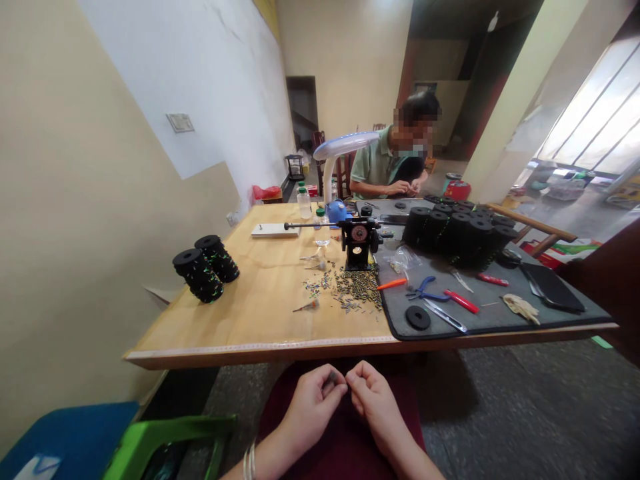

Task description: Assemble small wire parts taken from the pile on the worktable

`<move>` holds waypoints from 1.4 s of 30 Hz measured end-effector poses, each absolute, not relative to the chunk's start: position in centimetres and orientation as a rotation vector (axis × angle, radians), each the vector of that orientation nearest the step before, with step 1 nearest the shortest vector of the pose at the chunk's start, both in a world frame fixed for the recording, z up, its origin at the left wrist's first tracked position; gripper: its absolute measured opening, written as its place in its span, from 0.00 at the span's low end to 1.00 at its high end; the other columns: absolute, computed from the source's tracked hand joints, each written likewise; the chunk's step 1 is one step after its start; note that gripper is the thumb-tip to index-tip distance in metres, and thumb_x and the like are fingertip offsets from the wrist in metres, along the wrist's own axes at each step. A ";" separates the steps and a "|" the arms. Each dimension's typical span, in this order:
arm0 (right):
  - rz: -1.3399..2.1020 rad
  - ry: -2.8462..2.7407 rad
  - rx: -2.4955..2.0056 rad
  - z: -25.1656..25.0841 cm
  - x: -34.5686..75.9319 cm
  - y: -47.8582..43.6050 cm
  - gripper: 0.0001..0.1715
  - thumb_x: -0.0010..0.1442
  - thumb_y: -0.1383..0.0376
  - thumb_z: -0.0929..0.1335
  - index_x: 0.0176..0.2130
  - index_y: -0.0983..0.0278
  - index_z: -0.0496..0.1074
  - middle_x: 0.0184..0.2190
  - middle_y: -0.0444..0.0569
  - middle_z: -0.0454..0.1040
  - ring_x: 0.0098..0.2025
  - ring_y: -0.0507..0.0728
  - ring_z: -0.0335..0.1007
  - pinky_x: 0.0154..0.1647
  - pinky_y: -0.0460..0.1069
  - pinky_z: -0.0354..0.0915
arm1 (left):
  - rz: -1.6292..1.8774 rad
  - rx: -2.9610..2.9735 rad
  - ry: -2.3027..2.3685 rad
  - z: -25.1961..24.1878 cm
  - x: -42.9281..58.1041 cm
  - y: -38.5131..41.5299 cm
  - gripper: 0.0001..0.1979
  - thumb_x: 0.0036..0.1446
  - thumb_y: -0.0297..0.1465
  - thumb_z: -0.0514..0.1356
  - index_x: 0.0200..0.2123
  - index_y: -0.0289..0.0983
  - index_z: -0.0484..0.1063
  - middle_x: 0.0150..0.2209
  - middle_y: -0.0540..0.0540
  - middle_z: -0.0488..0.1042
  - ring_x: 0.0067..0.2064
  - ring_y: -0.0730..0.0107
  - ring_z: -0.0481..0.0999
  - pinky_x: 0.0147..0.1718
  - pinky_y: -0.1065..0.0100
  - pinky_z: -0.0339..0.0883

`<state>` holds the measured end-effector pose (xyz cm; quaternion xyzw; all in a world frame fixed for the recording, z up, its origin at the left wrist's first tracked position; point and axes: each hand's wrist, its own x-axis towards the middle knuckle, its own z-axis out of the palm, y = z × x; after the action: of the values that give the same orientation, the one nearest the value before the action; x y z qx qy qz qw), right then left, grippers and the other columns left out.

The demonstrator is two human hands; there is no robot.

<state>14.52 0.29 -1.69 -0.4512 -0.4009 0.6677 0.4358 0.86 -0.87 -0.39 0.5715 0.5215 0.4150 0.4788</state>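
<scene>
Below the front edge of the wooden table point(210, 327), my left hand point(317, 400) and my right hand point(373, 400) meet over my lap. Both are closed, with thumb and fingertips pinched together and nearly touching. A small dark bit shows between the left fingers, too small to name. Whatever the right fingertips pinch is hidden or too fine to see. Beyond my hands stands a black winding device point(357, 243) with a round dial and a long rod pointing left. A heap of small metallic pieces point(357, 287) lies at its foot.
Two black foam spools point(197, 277) stand at the left; several more point(450, 230) crowd the grey mat point(350, 207). Blue-handled pliers point(427, 290), a utility knife point(445, 316) and a black ring point(417, 318) lie on it. A co-worker point(395, 167) sits opposite. A green stool point(165, 433) is at lower left.
</scene>
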 end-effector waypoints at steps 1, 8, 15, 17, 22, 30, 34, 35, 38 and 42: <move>1.666 -1.014 -1.114 -1.7 14.5 0.3 0.24 0.50 0.47 0.69 0.25 0.62 0.60 0.10 0.32 0.54 0.14 0.45 0.41 0.16 0.43 0.38 | 1.015 1.364 1.257 -0.4 0.9 -0.8 0.06 0.51 0.30 0.60 0.25 0.35 0.71 0.25 0.48 0.73 0.28 0.69 0.70 0.30 0.72 0.63; 1.749 -1.201 -1.098 -1.2 14.8 0.1 0.15 0.53 0.55 0.68 0.27 0.63 0.64 0.13 0.33 0.55 0.16 0.46 0.43 0.18 0.44 0.41 | 1.069 1.349 1.308 0.5 0.1 -0.2 0.08 0.54 0.34 0.60 0.29 0.35 0.74 0.27 0.47 0.75 0.31 0.66 0.72 0.32 0.70 0.64; 1.589 -1.395 -1.155 -1.2 14.8 0.1 0.06 0.46 0.69 0.65 0.21 0.63 0.62 0.15 0.36 0.55 0.19 0.47 0.45 0.20 0.44 0.44 | 1.125 1.348 1.314 0.8 0.2 -0.1 0.09 0.55 0.36 0.58 0.30 0.36 0.73 0.29 0.47 0.75 0.34 0.65 0.72 0.36 0.69 0.65; 1.613 -1.345 -1.153 -1.5 14.8 0.1 0.05 0.46 0.69 0.63 0.21 0.62 0.61 0.14 0.34 0.54 0.18 0.47 0.44 0.19 0.44 0.43 | 1.134 1.354 1.332 0.7 0.1 -0.1 0.10 0.56 0.37 0.58 0.30 0.36 0.73 0.30 0.46 0.75 0.34 0.65 0.72 0.36 0.69 0.65; 1.680 -1.190 -1.150 -1.9 15.0 -0.1 0.05 0.45 0.66 0.62 0.22 0.61 0.58 0.10 0.31 0.52 0.13 0.45 0.42 0.15 0.43 0.40 | 1.183 1.333 1.413 0.4 -0.9 0.4 0.11 0.56 0.38 0.56 0.32 0.36 0.72 0.29 0.47 0.74 0.33 0.65 0.72 0.36 0.68 0.64; 1.709 -1.005 -1.102 -1.6 15.4 -0.4 0.09 0.51 0.61 0.65 0.24 0.62 0.60 0.10 0.32 0.55 0.13 0.44 0.41 0.14 0.42 0.37 | 0.973 1.236 1.344 -0.4 -1.8 0.2 0.08 0.48 0.33 0.63 0.30 0.34 0.74 0.24 0.51 0.70 0.28 0.71 0.66 0.29 0.71 0.60; 1.762 -1.002 -1.081 -1.3 15.4 -0.3 0.09 0.50 0.61 0.65 0.24 0.62 0.61 0.09 0.32 0.56 0.13 0.44 0.40 0.14 0.42 0.36 | 0.868 1.100 1.196 -0.3 -1.3 0.0 0.15 0.45 0.33 0.66 0.38 0.34 0.75 0.16 0.61 0.52 0.19 0.79 0.50 0.20 0.75 0.47; 1.779 -1.005 -1.081 -1.2 15.3 -0.3 0.09 0.50 0.61 0.65 0.24 0.62 0.61 0.09 0.33 0.56 0.13 0.44 0.40 0.14 0.42 0.36 | 0.868 1.061 1.159 -0.2 -1.1 0.1 0.16 0.45 0.34 0.66 0.39 0.34 0.75 0.17 0.61 0.51 0.19 0.80 0.50 0.20 0.75 0.46; 1.811 -1.020 -1.087 -1.1 15.2 -0.3 0.09 0.50 0.62 0.65 0.23 0.62 0.60 0.09 0.33 0.56 0.13 0.44 0.39 0.14 0.42 0.36 | 0.881 1.002 1.136 0.2 -0.6 0.3 0.15 0.44 0.38 0.66 0.33 0.33 0.75 0.18 0.58 0.60 0.20 0.80 0.53 0.19 0.75 0.46; 1.823 -1.055 -1.091 -1.3 15.4 -0.4 0.12 0.51 0.60 0.67 0.24 0.63 0.61 0.10 0.33 0.58 0.13 0.44 0.40 0.14 0.41 0.38 | 0.926 1.064 1.226 0.3 -0.5 0.6 0.13 0.46 0.39 0.65 0.26 0.33 0.73 0.18 0.55 0.64 0.20 0.79 0.55 0.19 0.75 0.47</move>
<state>15.35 -0.38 -1.31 -0.4264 -0.4122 0.7124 0.3751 -0.55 0.65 0.34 0.4580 0.5278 0.3986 0.5940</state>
